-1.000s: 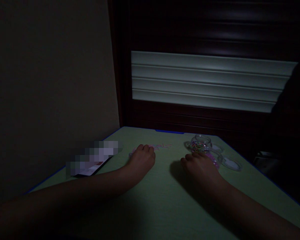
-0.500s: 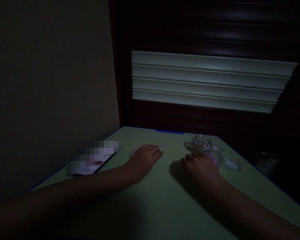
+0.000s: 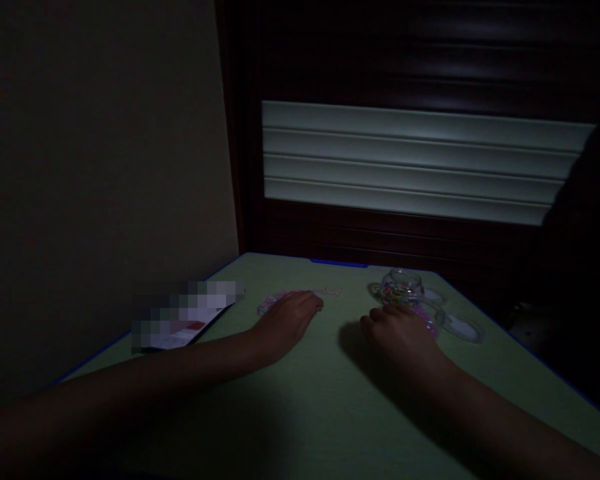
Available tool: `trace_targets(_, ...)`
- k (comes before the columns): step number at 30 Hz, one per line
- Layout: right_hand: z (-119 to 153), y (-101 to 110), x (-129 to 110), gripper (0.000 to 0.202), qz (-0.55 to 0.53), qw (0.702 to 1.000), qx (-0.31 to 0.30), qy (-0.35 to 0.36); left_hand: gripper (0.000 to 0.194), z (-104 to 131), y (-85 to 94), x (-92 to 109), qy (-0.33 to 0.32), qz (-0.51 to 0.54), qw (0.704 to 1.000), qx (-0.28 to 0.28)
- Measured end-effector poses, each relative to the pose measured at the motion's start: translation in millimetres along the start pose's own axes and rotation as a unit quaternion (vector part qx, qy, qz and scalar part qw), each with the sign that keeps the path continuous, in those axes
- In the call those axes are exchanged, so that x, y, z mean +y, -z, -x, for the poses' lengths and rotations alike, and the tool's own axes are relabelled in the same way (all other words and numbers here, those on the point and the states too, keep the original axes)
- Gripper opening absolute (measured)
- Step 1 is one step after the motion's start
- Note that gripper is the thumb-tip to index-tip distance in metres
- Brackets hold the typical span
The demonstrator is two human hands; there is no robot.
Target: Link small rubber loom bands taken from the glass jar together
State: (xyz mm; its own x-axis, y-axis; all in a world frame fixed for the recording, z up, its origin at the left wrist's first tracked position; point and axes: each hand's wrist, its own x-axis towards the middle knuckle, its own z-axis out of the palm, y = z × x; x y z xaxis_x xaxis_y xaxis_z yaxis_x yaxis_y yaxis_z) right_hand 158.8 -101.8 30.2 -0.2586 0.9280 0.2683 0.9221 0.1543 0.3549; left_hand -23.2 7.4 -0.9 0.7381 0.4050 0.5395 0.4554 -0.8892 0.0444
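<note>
My left hand is low over the green table, its fingers bent and pressed together; what they hold, if anything, is hidden. Just beyond it lies a curved string of small pink and pale pieces, partly covered by the hand. My right hand is closed, knuckles up, in front of a clear jar of pink pieces, which it partly hides. I cannot see what is in its fingers. Behind that jar stands an uncapped clear jar with small multicoloured pieces inside.
Two round clear lids lie right of the jars. A flat dark-edged object with a lit, blurred-out face rests at the table's left. The green table has a blue rim; a wall and a dark slatted panel stand behind it.
My left hand has dipped slightly and its fingers have drawn in, showing a little more of the pink string. My right hand has stayed almost still.
</note>
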Motion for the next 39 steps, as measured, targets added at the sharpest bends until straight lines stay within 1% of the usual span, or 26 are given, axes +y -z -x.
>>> trace_targets(2, 0, -1, 0, 0.018, -0.001, 1.0, 0.0, 0.004, 0.019, -1, -0.1, 0, 0.006, 0.033, 0.999, 0.002)
trace_targets(4, -1, -2, 0, 0.017, -0.003, 1.0, 0.003, 0.009, 0.019, -1, -1.1, 0, 0.026, 0.071, 0.997, 0.01)
trace_targets(6, -2, -4, 0, 0.015, -0.002, 1.0, 0.011, 0.014, 0.019, -3, -3.0, -2, 0.066, 0.12, 0.99, 0.025)
trace_targets(8, -3, -5, 0, 0.014, -0.001, 1.0, 0.021, 0.02, 0.019, -4, -5.4, -4, 0.114, 0.182, 0.976, 0.038)
trace_targets(11, -3, -5, 1, 0.016, -0.002, 0.999, 0.041, 0.023, 0.017, -7, -6.7, -1, 0.164, 0.29, 0.942, 0.038)
trace_targets(14, -2, -5, 1, 0.018, -0.006, 0.998, 0.063, 0.026, 0.015, -8, -4.5, 9, 0.193, 0.386, 0.902, 0.022)
trace_targets(17, -1, -4, 1, 0.02, -0.016, 0.995, 0.089, 0.032, 0.015, -8, -2.5, 18, 0.213, 0.45, 0.868, 0.004)
trace_targets(19, -1, -4, 1, 0.02, -0.029, 0.993, 0.11, 0.033, 0.018, -8, -3.3, 20, 0.219, 0.489, 0.844, -0.011)
trace_targets(21, -1, -4, 0, 0.02, -0.059, 0.99, 0.122, 0.032, 0.02, -8, -5.5, 19, 0.227, 0.525, 0.82, -0.026)
trace_targets(23, -1, -5, -2, 0.021, -0.114, 0.985, 0.128, 0.027, 0.02, -8, -7.8, 17, 0.231, 0.55, 0.802, -0.04)
trace_targets(25, -1, -7, -5, 0.021, -0.179, 0.976, 0.124, 0.019, 0.021, -8, -9.3, 15, 0.23, 0.559, 0.795, -0.05)
trace_targets(28, -1, -12, -7, 0.021, -0.239, 0.964, 0.116, 0.011, 0.023, -8, -10.1, 15, 0.224, 0.556, 0.798, -0.067)
trace_targets(35, -4, -18, -2, 0.02, -0.241, 0.964, 0.112, 0.004, 0.026, -8, -10.5, 16, 0.211, 0.552, 0.802, -0.083)
trace_targets(39, -5, -18, 0, 0.022, -0.234, 0.967, 0.101, 0.016, 0.027, -8, -9.7, 15, 0.209, 0.552, 0.803, -0.081)
